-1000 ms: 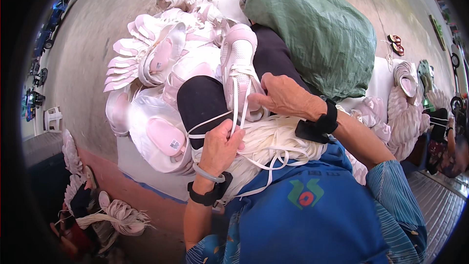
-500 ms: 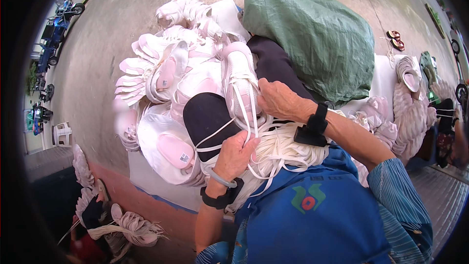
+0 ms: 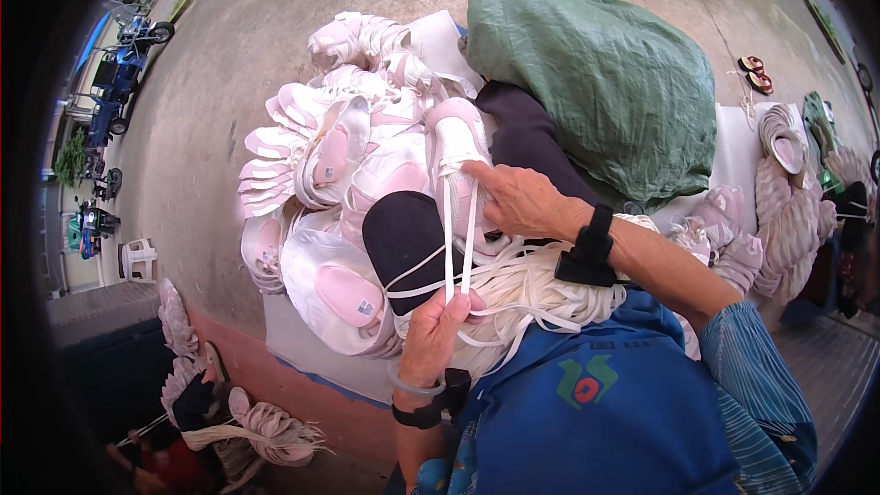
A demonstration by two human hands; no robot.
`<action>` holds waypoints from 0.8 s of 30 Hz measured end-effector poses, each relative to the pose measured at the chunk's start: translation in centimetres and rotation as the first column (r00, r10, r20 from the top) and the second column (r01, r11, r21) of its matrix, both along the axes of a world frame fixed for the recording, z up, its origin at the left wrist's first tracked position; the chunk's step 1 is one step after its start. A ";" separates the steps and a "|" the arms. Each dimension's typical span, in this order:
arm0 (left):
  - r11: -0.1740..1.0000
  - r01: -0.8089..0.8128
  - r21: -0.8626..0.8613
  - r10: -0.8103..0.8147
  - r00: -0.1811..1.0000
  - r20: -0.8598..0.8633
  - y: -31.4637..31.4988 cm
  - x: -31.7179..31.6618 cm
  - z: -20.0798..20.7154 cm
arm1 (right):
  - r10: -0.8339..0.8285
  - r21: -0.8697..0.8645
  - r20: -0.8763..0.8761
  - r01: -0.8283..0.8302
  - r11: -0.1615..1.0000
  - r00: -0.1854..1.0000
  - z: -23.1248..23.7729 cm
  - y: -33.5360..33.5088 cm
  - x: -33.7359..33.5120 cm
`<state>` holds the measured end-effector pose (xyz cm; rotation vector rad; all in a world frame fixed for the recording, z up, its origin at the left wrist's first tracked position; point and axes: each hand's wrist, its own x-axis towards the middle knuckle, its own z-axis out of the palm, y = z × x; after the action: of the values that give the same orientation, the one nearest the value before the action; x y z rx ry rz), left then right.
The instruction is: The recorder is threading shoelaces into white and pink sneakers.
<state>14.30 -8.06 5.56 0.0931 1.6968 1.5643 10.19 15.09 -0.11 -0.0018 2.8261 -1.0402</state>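
Note:
A white mesh shoe upper (image 3: 456, 136) with a pale pink toe lies in front of me, between two dark-clad knees. Two white shoelace ends (image 3: 459, 257) run taut from its eyelet area down to my left hand (image 3: 431, 337), which pinches them between thumb and fingers. My right hand (image 3: 530, 206) grips the side of the upper, its index finger resting by the laces; its thumb is hidden. Below both hands a thick bundle of loose white laces (image 3: 541, 289) rests on my blue apron (image 3: 587, 422).
Stacked white and pink shoe uppers (image 3: 344, 289) sit to the left and ahead. A large green woven sack (image 3: 596, 82) covers the far right. More uppers (image 3: 784, 229) lie at right. Sandals (image 3: 756, 75), a white stool (image 3: 138, 259) and parked vehicles (image 3: 117, 82) stand farther off.
My left hand has drawn the two lace ends straight and tight toward me. My right index finger has extended onto the upper's lacing. The whole view has shifted slightly.

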 end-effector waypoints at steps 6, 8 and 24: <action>0.993 0.082 0.084 -0.074 0.993 -0.092 -0.5 0.7 0.7 | 0.105 0.029 0.138 -0.110 0.994 0.985 0.7 -0.1 -0.3; 0.996 0.042 0.081 -0.031 0.991 -0.131 -0.9 1.1 1.5 | 0.006 -0.038 0.037 -0.004 0.999 0.999 0.5 -0.2 0.3; 0.891 0.394 0.227 -0.395 0.918 -0.041 -2.1 1.3 4.9 | 0.370 -0.718 0.468 0.102 0.688 0.802 7.6 -2.6 3.0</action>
<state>15.58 -10.13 10.44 0.5214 1.3750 1.4375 13.17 12.53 7.51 0.0177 1.6906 -1.6856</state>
